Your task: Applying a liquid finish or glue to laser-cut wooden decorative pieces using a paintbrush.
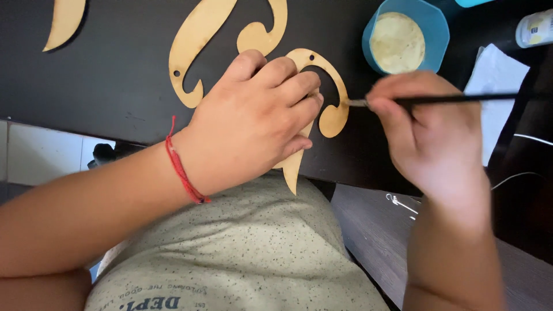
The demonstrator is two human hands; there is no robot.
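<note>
My left hand [259, 115] presses down on a curved, light wooden cut-out [334, 118] that lies on the black tabletop [115, 69]; its pointed tail hangs over the table's near edge. My right hand [432, 132] grips a thin black paintbrush [461, 99] whose metal ferrule and tip touch the cut-out's right curl. A red string bracelet [183, 167] circles my left wrist.
A blue cup [406, 37] of pale yellowish liquid stands behind the brush. A second, larger swirled wooden cut-out [196, 40] lies at the back, a third [63, 23] at the far left. White paper [495, 86] and a small bottle [536, 27] are at the right.
</note>
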